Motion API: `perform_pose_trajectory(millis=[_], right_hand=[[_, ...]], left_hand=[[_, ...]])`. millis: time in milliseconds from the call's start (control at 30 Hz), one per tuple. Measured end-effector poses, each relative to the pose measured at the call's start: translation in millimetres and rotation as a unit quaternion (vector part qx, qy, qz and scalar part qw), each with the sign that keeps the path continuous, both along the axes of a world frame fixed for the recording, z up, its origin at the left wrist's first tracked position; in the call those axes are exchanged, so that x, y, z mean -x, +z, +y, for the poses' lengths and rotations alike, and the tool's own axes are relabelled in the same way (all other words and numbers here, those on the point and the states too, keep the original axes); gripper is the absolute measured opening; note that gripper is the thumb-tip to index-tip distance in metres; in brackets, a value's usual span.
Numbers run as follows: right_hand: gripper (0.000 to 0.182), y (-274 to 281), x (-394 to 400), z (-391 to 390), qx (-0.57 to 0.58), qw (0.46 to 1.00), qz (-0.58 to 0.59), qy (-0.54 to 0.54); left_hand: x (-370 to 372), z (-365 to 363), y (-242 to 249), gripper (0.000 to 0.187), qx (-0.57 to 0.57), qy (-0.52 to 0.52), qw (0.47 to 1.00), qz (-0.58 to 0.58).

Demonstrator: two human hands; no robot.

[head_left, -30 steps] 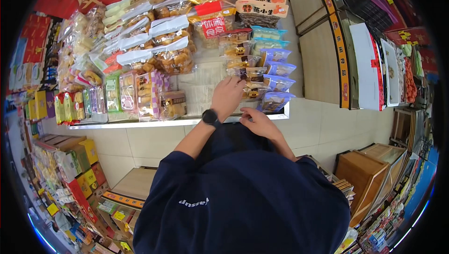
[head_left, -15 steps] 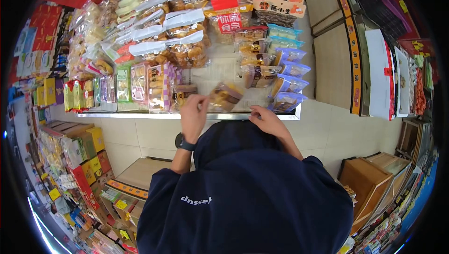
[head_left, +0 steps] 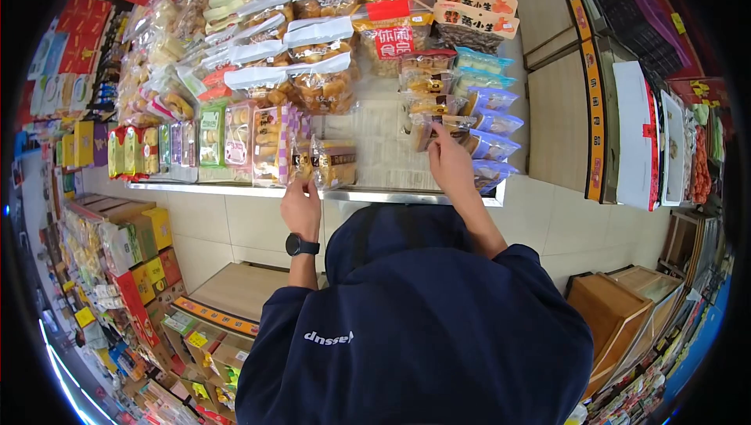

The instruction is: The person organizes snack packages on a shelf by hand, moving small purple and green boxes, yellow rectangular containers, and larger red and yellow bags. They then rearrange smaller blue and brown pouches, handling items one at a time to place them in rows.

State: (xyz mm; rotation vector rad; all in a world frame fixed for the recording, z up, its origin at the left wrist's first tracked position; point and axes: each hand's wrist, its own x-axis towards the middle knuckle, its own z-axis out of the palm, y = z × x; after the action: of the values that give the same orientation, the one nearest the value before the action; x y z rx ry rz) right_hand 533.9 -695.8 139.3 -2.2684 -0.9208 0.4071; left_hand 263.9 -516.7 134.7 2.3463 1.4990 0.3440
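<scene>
My left hand (head_left: 301,207), with a dark watch on its wrist, is at the display's front edge. Its fingers are closed at the lower edge of a clear pastry packet with a brown label (head_left: 303,160). Beside that stands a similar packet (head_left: 338,163), partly overlapping it. My right hand (head_left: 451,163) reaches further in, its fingers closed on the front brown-labelled packet (head_left: 423,132) of the right-hand row. The fingertips hide part of this packet.
Purple-topped packets (head_left: 493,147) line the right side. Bags of pastries (head_left: 322,84) and red-topped bags (head_left: 393,32) stand behind. A metal rim (head_left: 391,196) runs along the front. Wooden cabinets (head_left: 557,124) flank the display, with boxes (head_left: 149,280) at lower left.
The packet that was tilted between my hands now stands at the left beside its match. My left hand has drawn back leftward; my right hand has reached forward to the right-hand row.
</scene>
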Motion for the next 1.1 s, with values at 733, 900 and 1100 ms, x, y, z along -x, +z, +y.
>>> perform_pose_trajectory(millis=[733,900,1100], right_hand=[[0.04,22,20,-70,-0.086,0.98,0.16,-0.077],[0.039,4,16,-64,-0.053,0.981,0.173,-0.07],[0.041,-30,16,-46,-0.026,0.987,0.156,-0.039]], left_hand=[[-225,-31,-2,0.012,-0.006,-0.428,0.903,0.044],[-196,-40,-4,0.014,0.01,-0.428,0.903,0.036],[-167,-52,-1,0.021,0.075,-0.365,0.928,0.0]])
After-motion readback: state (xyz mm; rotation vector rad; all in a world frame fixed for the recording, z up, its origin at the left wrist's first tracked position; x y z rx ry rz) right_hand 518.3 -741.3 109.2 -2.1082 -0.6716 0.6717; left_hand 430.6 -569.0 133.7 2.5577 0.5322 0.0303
